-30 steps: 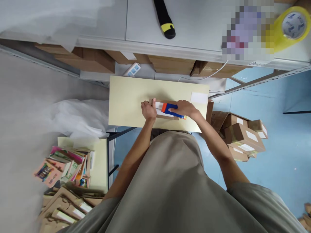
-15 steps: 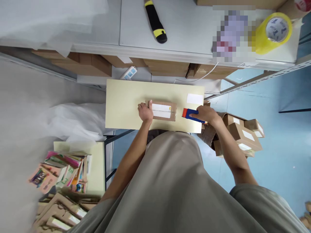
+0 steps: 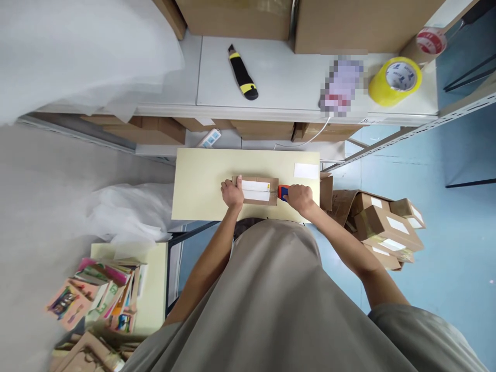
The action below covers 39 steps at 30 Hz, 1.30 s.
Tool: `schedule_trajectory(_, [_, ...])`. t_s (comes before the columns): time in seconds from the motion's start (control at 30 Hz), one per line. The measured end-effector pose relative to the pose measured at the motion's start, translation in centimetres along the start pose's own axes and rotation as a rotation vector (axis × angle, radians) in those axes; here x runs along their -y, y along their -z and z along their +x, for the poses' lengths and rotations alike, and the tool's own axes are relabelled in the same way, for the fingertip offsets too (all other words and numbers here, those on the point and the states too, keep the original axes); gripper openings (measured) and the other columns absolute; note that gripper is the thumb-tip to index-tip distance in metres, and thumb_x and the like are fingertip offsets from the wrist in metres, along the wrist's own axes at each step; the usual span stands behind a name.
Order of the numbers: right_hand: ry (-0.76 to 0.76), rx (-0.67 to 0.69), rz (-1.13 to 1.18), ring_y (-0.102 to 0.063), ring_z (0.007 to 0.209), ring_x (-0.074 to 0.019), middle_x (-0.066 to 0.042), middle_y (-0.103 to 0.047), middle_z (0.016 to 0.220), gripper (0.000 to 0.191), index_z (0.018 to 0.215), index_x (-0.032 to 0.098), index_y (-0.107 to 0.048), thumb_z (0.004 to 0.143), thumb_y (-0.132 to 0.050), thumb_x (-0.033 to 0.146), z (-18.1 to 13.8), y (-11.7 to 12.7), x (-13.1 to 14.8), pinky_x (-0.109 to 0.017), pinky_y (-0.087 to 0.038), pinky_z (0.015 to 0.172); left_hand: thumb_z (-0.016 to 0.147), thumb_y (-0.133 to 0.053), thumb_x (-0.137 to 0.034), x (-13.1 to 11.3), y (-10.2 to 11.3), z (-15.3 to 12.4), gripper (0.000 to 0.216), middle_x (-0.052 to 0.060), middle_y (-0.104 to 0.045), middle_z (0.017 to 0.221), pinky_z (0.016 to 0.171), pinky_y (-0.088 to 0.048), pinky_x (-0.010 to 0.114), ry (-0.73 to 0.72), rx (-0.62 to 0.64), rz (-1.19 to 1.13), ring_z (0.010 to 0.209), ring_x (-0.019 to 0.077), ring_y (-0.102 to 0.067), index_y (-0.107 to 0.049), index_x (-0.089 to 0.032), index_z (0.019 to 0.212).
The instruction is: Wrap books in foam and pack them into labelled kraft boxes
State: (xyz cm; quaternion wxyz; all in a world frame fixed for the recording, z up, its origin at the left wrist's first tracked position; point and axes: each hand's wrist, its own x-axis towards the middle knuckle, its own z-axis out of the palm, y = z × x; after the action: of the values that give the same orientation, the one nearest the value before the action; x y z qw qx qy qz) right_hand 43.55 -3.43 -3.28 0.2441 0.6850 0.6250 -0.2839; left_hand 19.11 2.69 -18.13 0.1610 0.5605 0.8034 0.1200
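A small cardboard box [image 3: 259, 191] with white labels on top lies on a pale yellow table [image 3: 201, 181]. My left hand [image 3: 231, 194] is closed over the box's left end, holding it down. My right hand [image 3: 299, 197] grips a blue and orange tape dispenser [image 3: 282, 192] whose tip touches the box's right end. A loose white label [image 3: 306, 170] lies on the table to the right of the box.
Behind the table, a grey shelf carries a black and yellow utility knife [image 3: 243, 79], a yellow tape roll [image 3: 395, 80] and big cartons. Labelled cardboard boxes [image 3: 383, 223] are piled on the blue floor at right. Colourful booklets [image 3: 96, 294] and white foam wrap [image 3: 124, 201] lie at left.
My right hand first drew the tape dispenser rightward off the box, then brought it back against the box's right end. The left hand stayed on the box. The camera tilted up.
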Motion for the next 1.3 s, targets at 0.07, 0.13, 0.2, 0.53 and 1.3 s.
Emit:
schedule_trajectory(0.07, [0.011,0.0,0.003,-0.079,0.117,-0.0366,-0.029,-0.079,0.128,0.035,0.126,0.007,-0.079,0.111,-0.06,0.033,0.1,0.1,0.1,-0.042,-0.06,0.093,0.112,-0.037,-0.069,0.0,0.1,-0.1,0.061,0.026,-0.069,0.128,0.112,-0.055,0.057,0.004,0.006,0.01,0.128,0.0425,-0.066,-0.066,-0.016,0.115])
schedule_trajectory(0.13, [0.019,0.013,0.01,-0.079,0.118,-0.0374,-0.029,-0.079,0.128,0.036,0.125,0.008,-0.079,0.111,-0.06,0.035,0.1,0.3,-0.2,-0.042,-0.06,0.093,0.113,-0.038,-0.068,-0.1,0.3,-0.1,0.06,0.027,-0.069,0.128,0.111,-0.055,0.057,0.007,0.017,0.021,0.127,0.043,-0.067,-0.067,-0.015,0.115])
schedule_trajectory(0.2, [0.027,0.03,0.013,-0.078,0.119,-0.0369,-0.028,-0.079,0.128,0.038,0.125,0.009,-0.08,0.111,-0.061,0.039,0.2,0.7,-0.9,-0.041,-0.059,0.093,0.113,-0.038,-0.068,-0.1,0.4,-0.2,0.06,0.027,-0.069,0.128,0.11,-0.055,0.058,0.007,0.023,0.016,0.127,0.0437,-0.067,-0.067,-0.015,0.115])
schedule_trajectory(0.53, [0.0,0.043,-0.033,-0.079,0.119,-0.0337,-0.026,-0.08,0.127,0.04,0.125,0.011,-0.079,0.111,-0.063,0.044,0.0,0.7,-1.7,-0.035,-0.057,0.089,0.113,-0.04,-0.065,-0.2,0.5,-0.6,0.057,0.027,-0.07,0.128,0.108,-0.056,0.055,0.002,0.023,0.037,0.124,0.0425,-0.068,-0.066,-0.014,0.114])
schedule_trajectory(1.3, [0.061,0.023,-0.052,-0.078,0.12,-0.0331,-0.025,-0.08,0.127,0.042,0.129,0.01,-0.077,0.111,-0.063,0.046,0.4,-0.3,-2.5,-0.036,-0.056,0.093,0.113,-0.041,-0.064,-0.6,1.0,-0.7,0.056,0.029,-0.069,0.13,0.111,-0.054,0.057,0.004,0.038,0.011,0.127,0.0437,-0.067,-0.066,-0.014,0.115])
